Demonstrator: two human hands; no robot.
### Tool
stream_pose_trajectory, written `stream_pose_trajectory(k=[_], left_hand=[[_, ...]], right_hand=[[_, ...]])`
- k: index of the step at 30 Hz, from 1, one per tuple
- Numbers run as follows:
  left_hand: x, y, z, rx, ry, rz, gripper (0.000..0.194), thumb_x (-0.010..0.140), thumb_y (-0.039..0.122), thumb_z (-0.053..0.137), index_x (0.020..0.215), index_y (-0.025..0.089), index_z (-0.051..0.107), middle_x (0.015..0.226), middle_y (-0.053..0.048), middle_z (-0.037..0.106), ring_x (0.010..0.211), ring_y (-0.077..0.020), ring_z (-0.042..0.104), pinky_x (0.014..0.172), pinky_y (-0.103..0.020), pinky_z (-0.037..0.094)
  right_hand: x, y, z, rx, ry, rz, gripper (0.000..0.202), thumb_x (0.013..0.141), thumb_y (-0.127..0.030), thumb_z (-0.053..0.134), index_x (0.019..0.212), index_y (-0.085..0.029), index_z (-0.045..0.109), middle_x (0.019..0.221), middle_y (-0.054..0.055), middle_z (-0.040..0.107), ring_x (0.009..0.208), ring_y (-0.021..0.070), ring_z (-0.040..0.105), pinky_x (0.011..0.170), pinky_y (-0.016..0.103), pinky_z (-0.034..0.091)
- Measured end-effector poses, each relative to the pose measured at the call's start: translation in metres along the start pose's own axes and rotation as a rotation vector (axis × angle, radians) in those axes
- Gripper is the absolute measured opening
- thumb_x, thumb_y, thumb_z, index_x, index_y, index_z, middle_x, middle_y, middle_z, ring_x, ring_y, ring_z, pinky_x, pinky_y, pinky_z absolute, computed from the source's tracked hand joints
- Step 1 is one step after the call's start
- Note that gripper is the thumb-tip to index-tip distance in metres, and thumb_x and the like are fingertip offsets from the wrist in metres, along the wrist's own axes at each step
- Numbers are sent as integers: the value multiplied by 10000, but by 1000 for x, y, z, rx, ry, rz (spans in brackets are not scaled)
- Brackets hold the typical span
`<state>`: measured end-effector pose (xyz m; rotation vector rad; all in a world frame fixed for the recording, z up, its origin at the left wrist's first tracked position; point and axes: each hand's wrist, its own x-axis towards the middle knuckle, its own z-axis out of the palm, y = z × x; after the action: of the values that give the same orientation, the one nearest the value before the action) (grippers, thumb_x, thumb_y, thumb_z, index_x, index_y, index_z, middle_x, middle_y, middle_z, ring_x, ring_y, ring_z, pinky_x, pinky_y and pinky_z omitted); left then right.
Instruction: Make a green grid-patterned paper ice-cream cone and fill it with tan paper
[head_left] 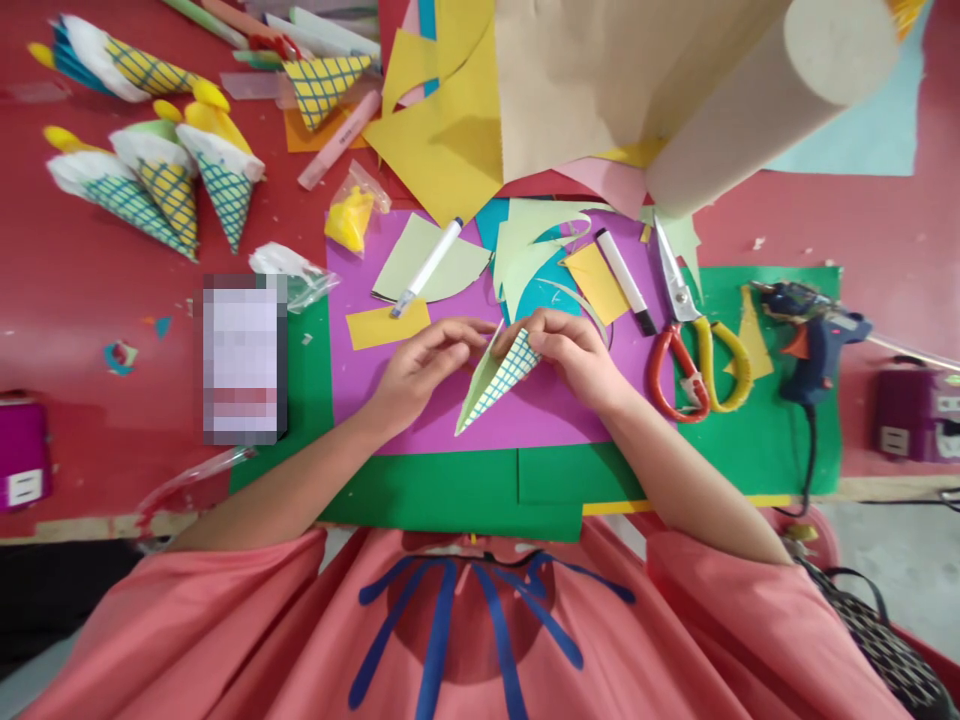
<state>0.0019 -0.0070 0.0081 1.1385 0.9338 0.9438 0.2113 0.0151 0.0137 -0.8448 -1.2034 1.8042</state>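
A pale green paper cone [504, 378] with a dark blue grid pattern hangs point down over the purple sheet [360, 400]. My right hand [566, 350] pinches its upper right edge between thumb and fingers. At the cone's upper left edge, my left hand [431, 365] has its fingers curled, the fingertips partly hidden behind the paper. Beyond the hands lie a capped white marker [431, 265], a second marker [626, 282], a yellow paper strip [388, 324] and pale green paper scraps [521, 250].
Scissors [679, 375] and a blue glue gun [817, 345] lie to the right. On the left are a phone [244, 365] and several finished paper cones [225, 185]. A large paper roll [757, 120] leans at the back right. Yellow paper [442, 140] lies behind.
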Motion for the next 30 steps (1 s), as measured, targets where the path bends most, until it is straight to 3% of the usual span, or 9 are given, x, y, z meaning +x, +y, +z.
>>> stream_pose_trajectory(k=[2,5,12,20,30], left_hand=[[1,-1,1,-12,0,10,133,865,332,652,943,226,628,1139,-38,665,1102,-188,623,915,-300,502],[2,-1,3,-98,-34,-33,193,844,333,680,952,224,564,1116,-38,652,1084,-186,625,894,-304,510],[2,2,2,-107,-65,-120,211,826,329,696,985,222,607,926,-10,614,879,-122,605,760,-216,497],[3,3,-1,32,-103,-115,173,810,362,695,862,203,648,829,3,619,791,-126,582,728,-245,472],[5,10,2,76,-124,-116,240,815,391,680,767,184,569,750,7,536,713,-110,511,646,-223,437]], right_hand=[[-1,-1,0,-43,-59,13,216,902,-269,550,704,-181,553,666,-10,569,639,117,523,679,276,443],[-1,-2,-1,-102,-120,28,220,904,-293,556,726,-165,579,706,-2,587,682,119,544,720,278,447],[-3,-2,-1,-174,-112,61,224,879,-343,611,763,-152,608,723,-9,583,693,103,530,706,255,429],[-4,-1,4,-216,-93,-53,206,895,-323,605,779,-153,613,786,14,626,744,109,564,717,252,447],[-7,-1,10,-455,-44,-202,179,905,-280,574,768,-167,598,753,18,621,697,112,560,670,261,451]])
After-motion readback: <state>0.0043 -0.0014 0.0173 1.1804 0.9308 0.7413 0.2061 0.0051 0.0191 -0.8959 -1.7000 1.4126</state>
